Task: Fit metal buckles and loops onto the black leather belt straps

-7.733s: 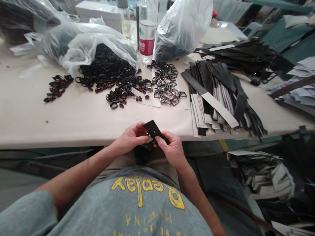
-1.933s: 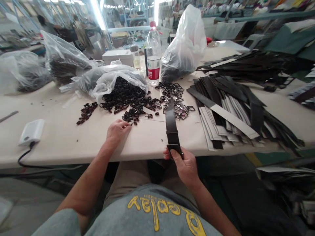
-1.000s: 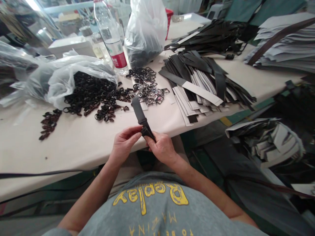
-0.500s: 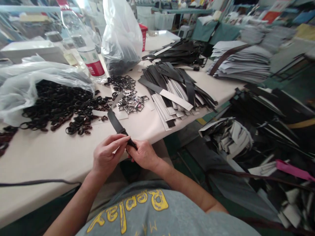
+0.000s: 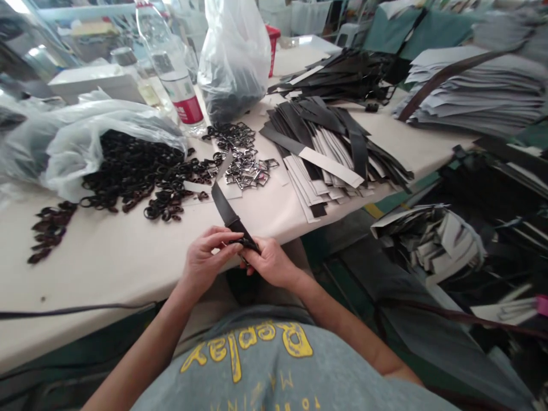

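Observation:
A black belt strap (image 5: 222, 204) runs from the table edge into my hands, with a narrow loop (image 5: 234, 221) around it. My right hand (image 5: 272, 264) is closed on the strap's near end, thumb on top. My left hand (image 5: 208, 257) pinches a dark piece at that same end; whether it is the folded strap or a separate part is hard to see. Beyond the strap lies a pile of metal buckles (image 5: 248, 171). Many small black loops (image 5: 132, 165) spill from a clear plastic bag (image 5: 72, 154) on the left.
Black and white strips (image 5: 325, 154) lie stacked on the table (image 5: 141, 257), with more black straps (image 5: 338, 77) behind. A bottle (image 5: 184, 97) and a filled plastic bag (image 5: 233, 63) stand at the back. Bundled grey sheets (image 5: 466, 85) sit right; a bin of scraps (image 5: 432, 245) is below.
The view has shifted left, so everything appears farther right. Both hands still hold the strap, and my left fingers have moved to a dark piece at its near end.

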`<act>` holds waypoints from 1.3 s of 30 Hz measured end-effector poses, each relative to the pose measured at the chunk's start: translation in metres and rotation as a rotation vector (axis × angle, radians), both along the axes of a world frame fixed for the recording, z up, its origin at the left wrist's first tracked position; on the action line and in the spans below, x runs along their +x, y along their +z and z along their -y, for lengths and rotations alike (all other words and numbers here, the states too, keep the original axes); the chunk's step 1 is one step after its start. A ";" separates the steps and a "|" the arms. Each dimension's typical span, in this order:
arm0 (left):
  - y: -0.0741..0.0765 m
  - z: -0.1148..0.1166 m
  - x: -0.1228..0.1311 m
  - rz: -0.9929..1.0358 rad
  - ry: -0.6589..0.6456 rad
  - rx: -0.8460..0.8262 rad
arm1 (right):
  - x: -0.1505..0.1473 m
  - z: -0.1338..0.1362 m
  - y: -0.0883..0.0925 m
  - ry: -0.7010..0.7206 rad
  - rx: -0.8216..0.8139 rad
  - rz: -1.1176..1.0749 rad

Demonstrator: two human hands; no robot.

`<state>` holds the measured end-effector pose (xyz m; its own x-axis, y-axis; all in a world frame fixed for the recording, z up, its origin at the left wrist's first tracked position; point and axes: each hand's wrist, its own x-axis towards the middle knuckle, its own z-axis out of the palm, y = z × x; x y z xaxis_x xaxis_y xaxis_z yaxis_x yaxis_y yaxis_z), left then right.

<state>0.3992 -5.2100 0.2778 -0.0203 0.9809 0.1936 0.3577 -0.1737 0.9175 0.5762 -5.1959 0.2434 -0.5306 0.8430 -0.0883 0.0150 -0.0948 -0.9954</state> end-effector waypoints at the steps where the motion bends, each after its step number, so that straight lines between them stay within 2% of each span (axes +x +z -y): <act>1: 0.001 0.001 -0.001 -0.010 0.002 -0.006 | 0.000 0.000 0.000 0.017 -0.006 -0.012; 7: 0.013 0.003 -0.007 -0.077 -0.126 -0.050 | 0.003 -0.004 0.007 0.059 0.154 0.188; 11: 0.009 0.002 -0.005 -0.094 -0.070 -0.002 | 0.000 -0.004 0.003 0.064 0.022 0.052; 15: 0.003 0.002 -0.005 -0.052 -0.034 -0.044 | -0.002 0.001 -0.002 0.087 -0.165 -0.120; 18: 0.003 0.004 -0.007 0.091 -0.075 -0.170 | -0.002 0.001 -0.001 0.097 -0.186 -0.149; 20: 0.004 0.006 -0.007 0.298 -0.087 -0.322 | 0.000 0.000 -0.001 0.094 -0.166 -0.148; 22: 0.003 0.009 -0.005 0.514 -0.044 -0.446 | 0.000 -0.002 -0.002 0.097 -0.171 -0.168; 24: 0.001 0.011 -0.003 0.657 0.017 -0.503 | 0.000 -0.004 -0.005 0.097 -0.202 -0.205; 29: -0.002 0.013 -0.002 0.723 0.062 -0.527 | 0.000 -0.002 -0.007 0.093 -0.239 -0.238; 35: 0.005 0.011 -0.007 0.826 0.025 -0.676 | 0.003 -0.001 0.000 0.127 -0.242 -0.234; 39: 0.003 0.011 -0.004 0.821 0.051 -0.684 | 0.006 -0.004 0.001 0.161 -0.265 -0.243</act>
<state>0.3954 -5.2210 0.2806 0.0620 0.8702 -0.4887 -0.4212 0.4667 0.7777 0.5820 -5.1920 0.2444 -0.6867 0.7119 -0.1470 -0.1823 -0.3645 -0.9132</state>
